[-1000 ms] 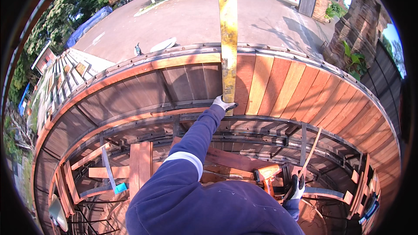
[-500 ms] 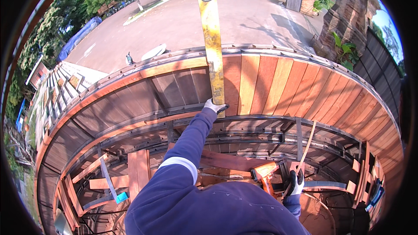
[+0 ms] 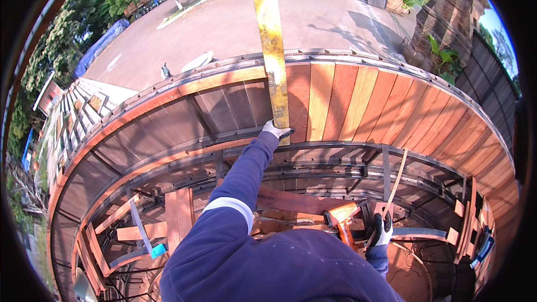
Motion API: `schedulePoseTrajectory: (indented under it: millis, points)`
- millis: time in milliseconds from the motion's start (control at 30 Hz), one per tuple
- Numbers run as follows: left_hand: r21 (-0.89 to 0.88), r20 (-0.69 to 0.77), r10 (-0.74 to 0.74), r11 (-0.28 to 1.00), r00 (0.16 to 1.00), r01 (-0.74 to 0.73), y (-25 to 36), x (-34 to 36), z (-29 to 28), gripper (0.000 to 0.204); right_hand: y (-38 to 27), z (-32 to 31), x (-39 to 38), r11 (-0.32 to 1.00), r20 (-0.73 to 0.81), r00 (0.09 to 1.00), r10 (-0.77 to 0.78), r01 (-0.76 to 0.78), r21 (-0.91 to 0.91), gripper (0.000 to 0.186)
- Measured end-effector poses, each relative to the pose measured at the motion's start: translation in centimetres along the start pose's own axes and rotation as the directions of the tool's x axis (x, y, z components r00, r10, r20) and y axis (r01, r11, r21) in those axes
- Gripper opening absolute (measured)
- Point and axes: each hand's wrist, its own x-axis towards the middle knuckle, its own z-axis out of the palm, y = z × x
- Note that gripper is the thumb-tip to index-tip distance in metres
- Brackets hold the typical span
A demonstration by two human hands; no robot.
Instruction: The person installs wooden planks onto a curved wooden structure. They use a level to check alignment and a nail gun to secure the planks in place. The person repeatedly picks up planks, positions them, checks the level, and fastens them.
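Observation:
My left hand (image 3: pixel 277 130), in a white glove with dark fingertips, is closed on the lower end of a yellow spirit level (image 3: pixel 272 39). The level stands across the curved wooden top, its edge along the last of the reddish planks (image 3: pixel 298 100), and its far end reaches past the outer rim. At the lower right, my gloved right hand (image 3: pixel 382 229) is closed around a thin wooden strip (image 3: pixel 397 182), which points up toward the planks. Just left of that hand is an orange nail gun (image 3: pixel 342 215); whether the hand touches it I cannot tell.
Left of the level, the curved dark metal frame (image 3: pixel 204 117) has no planks on it. Below, loose boards (image 3: pixel 178 212) and a saw with a blue handle (image 3: pixel 158 250) rest on inner framing. Another blue-handled tool (image 3: pixel 482 253) lies far right. Paving (image 3: pixel 224 28) stretches beyond the rim.
The view has shifted slightly, so the curved top sits a little higher. Both hands keep their holds on the spirit level and the wooden strip.

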Motion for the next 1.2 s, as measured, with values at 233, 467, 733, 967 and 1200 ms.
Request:
schedulePoseTrajectory:
  millis: [233, 467, 733, 967, 1200]
  points:
    - [0.0, -0.026, 0.013, 1.0, 1.0, -0.013, -1.3, 0.7, -0.2, 0.037, 0.0, 0.4, 0.1, 1.0, -0.007, 1.0, 0.001, 0.0, 0.016, 0.047]
    - [-0.054, 0.064, -0.059, 0.997, 0.996, 0.062, -0.1, 0.0, 0.2, 0.047, -0.3, 0.6, 0.0, 1.0, -0.034, 0.999, 0.002, -0.002, 0.001, 0.044]
    - [-0.215, 0.02, -0.012, 0.976, 1.0, 0.016, -2.5, 0.9, -0.6, 0.043, -0.3, 1.0, 0.4, 0.996, 0.008, 0.999, 0.039, -0.039, 0.077, 0.044]
    - [-0.148, 0.039, -0.049, 0.987, 0.998, 0.055, -1.4, 0.8, 0.3, 0.046, 0.0, 0.5, 0.6, 0.999, 0.001, 1.0, -0.003, 0.003, -0.041, 0.038]
    - [-0.029, 0.03, -0.042, 0.999, 0.999, 0.043, -0.1, 0.1, 0.2, 0.054, -0.7, 1.1, 0.4, 0.997, -0.022, 0.998, 0.065, -0.064, 0.034, 0.037]
